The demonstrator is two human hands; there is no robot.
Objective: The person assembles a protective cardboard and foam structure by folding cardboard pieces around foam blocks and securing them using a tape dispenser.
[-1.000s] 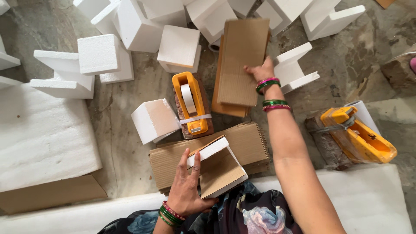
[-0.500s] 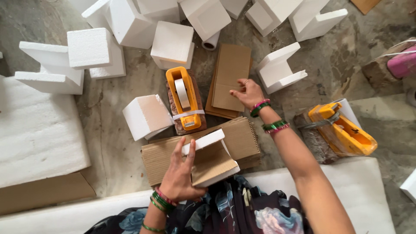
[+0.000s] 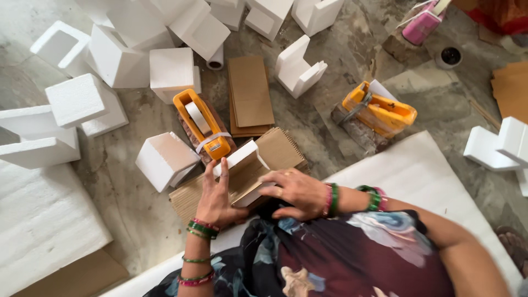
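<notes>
Two hands on one foam block [image 3: 242,165] – left hand [image 3: 215,198] fingers flat beside, right hand [image 3: 294,192] grasping.

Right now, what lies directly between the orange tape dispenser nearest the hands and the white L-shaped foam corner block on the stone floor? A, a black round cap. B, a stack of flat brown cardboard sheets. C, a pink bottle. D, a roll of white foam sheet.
B: the stack of flat brown cardboard sheets lies between the orange tape dispenser and the white L-shaped foam corner block.
</notes>
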